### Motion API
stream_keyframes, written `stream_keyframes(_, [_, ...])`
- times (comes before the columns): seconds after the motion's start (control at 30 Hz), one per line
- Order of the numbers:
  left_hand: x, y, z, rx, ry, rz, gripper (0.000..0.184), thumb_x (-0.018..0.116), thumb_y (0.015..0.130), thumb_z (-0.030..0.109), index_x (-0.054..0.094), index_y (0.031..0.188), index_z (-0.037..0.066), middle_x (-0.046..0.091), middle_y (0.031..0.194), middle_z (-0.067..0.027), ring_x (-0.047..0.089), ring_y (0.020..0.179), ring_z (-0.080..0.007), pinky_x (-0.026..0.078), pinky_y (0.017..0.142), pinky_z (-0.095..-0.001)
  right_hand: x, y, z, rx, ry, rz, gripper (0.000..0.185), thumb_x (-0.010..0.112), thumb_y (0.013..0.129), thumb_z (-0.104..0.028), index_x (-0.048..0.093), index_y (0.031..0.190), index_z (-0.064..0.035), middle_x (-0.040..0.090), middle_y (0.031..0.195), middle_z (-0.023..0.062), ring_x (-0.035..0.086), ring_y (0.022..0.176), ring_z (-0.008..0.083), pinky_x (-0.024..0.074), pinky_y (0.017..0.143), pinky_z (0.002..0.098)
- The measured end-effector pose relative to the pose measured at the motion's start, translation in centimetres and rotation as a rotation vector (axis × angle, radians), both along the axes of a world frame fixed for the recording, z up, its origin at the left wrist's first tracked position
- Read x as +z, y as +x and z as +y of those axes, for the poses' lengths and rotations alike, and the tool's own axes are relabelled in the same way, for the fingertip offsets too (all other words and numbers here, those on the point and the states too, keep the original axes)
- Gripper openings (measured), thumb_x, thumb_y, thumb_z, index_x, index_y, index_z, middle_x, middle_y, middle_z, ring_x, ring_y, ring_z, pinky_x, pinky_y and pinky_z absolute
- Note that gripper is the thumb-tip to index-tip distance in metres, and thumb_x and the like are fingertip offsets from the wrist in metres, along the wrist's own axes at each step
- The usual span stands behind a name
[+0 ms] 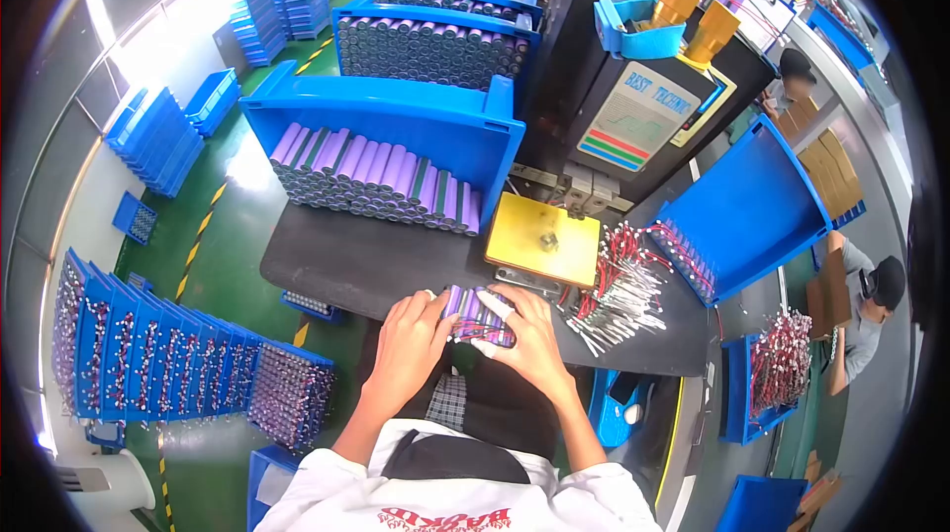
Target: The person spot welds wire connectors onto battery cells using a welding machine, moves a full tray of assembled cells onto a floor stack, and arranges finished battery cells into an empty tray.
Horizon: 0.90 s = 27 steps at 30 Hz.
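Note:
Between my two hands, at the front edge of the black table (386,260), is a purple battery pack (469,306) made of several cells side by side. My left hand (411,339) closes on its left side, fingers bent over the edge. On the opposite side my right hand (529,334) grips it, with pale covers on some fingertips. Thin red and dark wires show near the pack's lower edge. Just beyond the hands stands a machine's yellow plate (542,238). A heap of red and white wires with connectors (618,294) lies right of my right hand.
A tilted blue bin of purple cells (381,171) stands on the table's back left. Behind the yellow plate rises a black machine (633,106). At right, a blue bin (742,210) holds wired packs. Stacked blue trays (168,349) fill the left floor. Other people (876,304) sit far right.

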State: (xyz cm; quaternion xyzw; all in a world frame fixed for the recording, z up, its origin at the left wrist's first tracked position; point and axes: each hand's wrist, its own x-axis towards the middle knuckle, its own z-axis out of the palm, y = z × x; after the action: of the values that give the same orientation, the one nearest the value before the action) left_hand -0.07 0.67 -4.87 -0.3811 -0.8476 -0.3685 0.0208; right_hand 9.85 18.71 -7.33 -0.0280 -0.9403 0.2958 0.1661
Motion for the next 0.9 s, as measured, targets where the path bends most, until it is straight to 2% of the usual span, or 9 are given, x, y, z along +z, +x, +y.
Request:
stream_keyframes(0.1, [-0.3,0.1,0.1,0.017,0.009,0.122,0.029,0.067,0.087,0.012,0.068,0.114,0.003,0.062,0.108,-0.0165,0.059,0.101,-0.0345,0.046,0.091,-0.0431,0.1,-0.1,0.2,0.011,0.019,-0.012,0.067,0.081,0.072,-0.034,0.060,0.132,-0.0147,0.054,0.135,0.0093,0.048,0.127,0.0324,0.0332,0.108,0.0453])
stream_keyframes(0.2, [-0.6,0.2,-0.4,0.046,0.060,0.119,0.030,0.067,0.086,0.011,0.069,0.116,0.008,0.058,0.125,-0.0171,0.056,0.112,-0.0354,0.044,0.097,-0.0444,-0.1,-0.3,0.3,0.044,0.042,0.020,0.070,0.080,0.072,-0.036,0.057,0.135,-0.0139,0.053,0.137,0.0114,0.047,0.128,0.0330,0.0329,0.108,0.0453])
stream_keyframes(0.3, [-0.2,-0.5,-0.8,-0.177,0.037,0.161,0.032,0.068,0.086,0.015,0.069,0.118,0.013,0.053,0.135,-0.0160,0.050,0.125,-0.0337,0.039,0.105,-0.0469,-0.3,-0.2,0.3,0.040,0.003,0.003,0.076,0.079,0.073,-0.036,0.052,0.140,-0.0119,0.053,0.138,0.0143,0.047,0.129,0.0339,0.0324,0.108,0.0454])
stream_keyframes(0.33, [-0.4,-0.5,-0.5,-0.221,0.051,0.083,0.031,0.067,0.087,0.019,0.069,0.118,0.014,0.051,0.137,-0.0156,0.044,0.133,-0.0329,0.031,0.111,-0.0509,-0.4,-0.2,0.4,0.032,-0.017,-0.013,0.078,0.079,0.073,-0.036,0.050,0.141,-0.0111,0.052,0.138,0.0153,0.046,0.129,0.0342,0.0322,0.108,0.0455])
stream_keyframes(0.43, [-0.4,-0.4,-0.1,-0.275,-0.060,0.183,0.032,0.067,0.087,0.020,0.069,0.119,0.014,0.050,0.141,-0.0145,0.043,0.134,-0.0338,0.027,0.113,-0.0507,0.0,-0.3,0.3,0.037,-0.031,-0.043,0.080,0.078,0.074,-0.036,0.046,0.143,-0.0092,0.053,0.137,0.0169,0.047,0.129,0.0350,0.0318,0.108,0.0457])
stream_keyframes(0.53, [-0.9,-0.5,-0.2,-0.272,-0.074,0.179,0.031,0.065,0.090,0.025,0.069,0.118,0.014,0.054,0.132,-0.0127,0.041,0.137,-0.0301,0.023,0.115,-0.0529,0.1,-0.3,0.3,0.049,-0.019,-0.025,0.078,0.078,0.074,-0.035,0.048,0.142,-0.0100,0.053,0.137,0.0153,0.047,0.128,0.0343,0.0321,0.108,0.0453])
stream_keyframes(0.73, [-2.0,-0.6,-0.6,-0.310,-0.022,0.104,0.029,0.063,0.092,0.025,0.069,0.117,0.011,0.064,0.112,-0.0092,0.046,0.134,-0.0247,0.025,0.115,-0.0512,0.2,-0.4,0.2,0.081,0.071,-0.002,0.073,0.078,0.075,-0.036,0.051,0.138,-0.0113,0.054,0.138,0.0098,0.048,0.127,0.0311,0.0333,0.107,0.0446])
stream_keyframes(0.83, [-2.6,-0.8,-0.5,-0.300,0.045,0.048,0.030,0.067,0.088,0.017,0.069,0.117,0.011,0.067,0.104,-0.0115,0.055,0.126,-0.0275,0.028,0.115,-0.0512,-0.1,-0.7,-0.1,0.060,0.040,-0.013,0.072,0.077,0.074,-0.040,0.055,0.135,-0.0108,0.052,0.139,0.0059,0.047,0.128,0.0285,0.0326,0.106,0.0459])
stream_keyframes(0.9, [-2.7,-0.9,-0.6,-0.314,0.057,0.017,0.031,0.068,0.087,0.015,0.068,0.118,0.010,0.067,0.108,-0.0121,0.056,0.124,-0.0287,0.030,0.114,-0.0513,-0.5,-0.9,-0.3,0.045,0.050,0.001,0.072,0.078,0.073,-0.041,0.055,0.134,-0.0114,0.053,0.138,0.0055,0.047,0.127,0.0277,0.0335,0.104,0.0454])
